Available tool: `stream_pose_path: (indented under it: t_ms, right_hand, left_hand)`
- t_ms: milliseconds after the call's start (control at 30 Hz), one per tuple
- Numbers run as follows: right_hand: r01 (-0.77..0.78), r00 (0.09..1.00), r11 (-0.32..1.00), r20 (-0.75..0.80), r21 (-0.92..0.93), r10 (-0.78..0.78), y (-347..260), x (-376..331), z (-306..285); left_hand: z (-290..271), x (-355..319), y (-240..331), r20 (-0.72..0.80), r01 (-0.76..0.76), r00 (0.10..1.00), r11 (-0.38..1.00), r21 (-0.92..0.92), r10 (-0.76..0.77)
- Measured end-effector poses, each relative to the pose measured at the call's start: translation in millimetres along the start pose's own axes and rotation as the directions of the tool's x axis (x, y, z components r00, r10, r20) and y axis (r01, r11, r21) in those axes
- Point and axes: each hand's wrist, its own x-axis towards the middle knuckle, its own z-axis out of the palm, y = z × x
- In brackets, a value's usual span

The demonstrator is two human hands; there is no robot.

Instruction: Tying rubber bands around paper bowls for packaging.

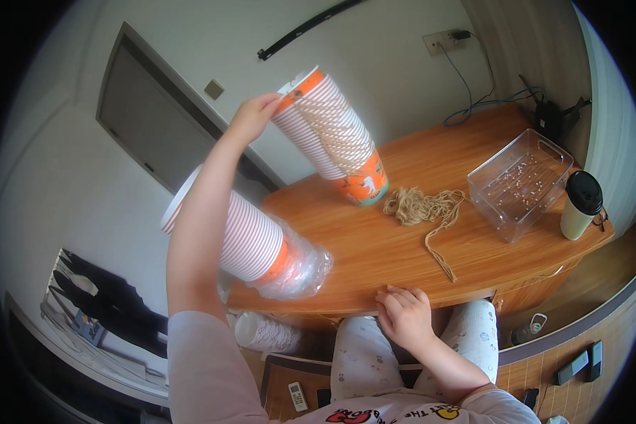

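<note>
A tall stack of orange-and-white paper cups [328,116] stands on the wooden table, with beige twine [332,134] strung over its side. My left hand [256,114] reaches up to its top and grips the rim of the uppermost cup. Under my left forearm a second stack of paper cups [251,244] leans over, its lower end inside a clear plastic bag [300,272]. My right hand [406,314] rests by the table's front edge above my lap, with fingers loosely bent and nothing seen in them. A heap of loose twine [420,206] lies right of the upright stack.
A clear plastic bin [519,185] with small pale bits inside stands at the table's right, beside a black-lidded cup [581,205]. Behind it sit a black router [548,116] and cables. More white cups [268,333] lie below the table; a remote [297,396] is lower left.
</note>
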Motion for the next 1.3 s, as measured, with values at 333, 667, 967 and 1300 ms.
stream_pose_path:
  t_ms: [333, 667, 967, 1300]
  right_hand:
    - [0.008, 1.0, 1.0, -0.03, -0.011, -0.008, -1.3, 0.1, 1.3]
    - [0.002, 1.0, 1.0, -0.001, -0.028, -0.002, 0.0, 0.4, 1.0]
    - [0.01, 1.0, 1.0, -0.015, -0.03, -0.01, 0.3, 1.1, 2.7]
    - [-0.01, 0.999, 1.0, 0.033, -0.01, 0.01, -2.9, -0.2, -0.6]
  left_hand:
    - [4.4, -4.9, -4.3, 0.008, -0.029, 1.0, 1.0, -0.008, 0.029]
    - [9.2, -4.4, -3.5, 0.061, -0.021, 0.998, 0.999, -0.048, 0.024]
    - [19.4, -10.5, 3.0, -0.005, -0.016, 1.0, 0.999, -0.039, 0.015]
    - [27.8, -45.9, 41.6, -0.059, -0.067, 0.991, 0.839, 0.539, 0.117]
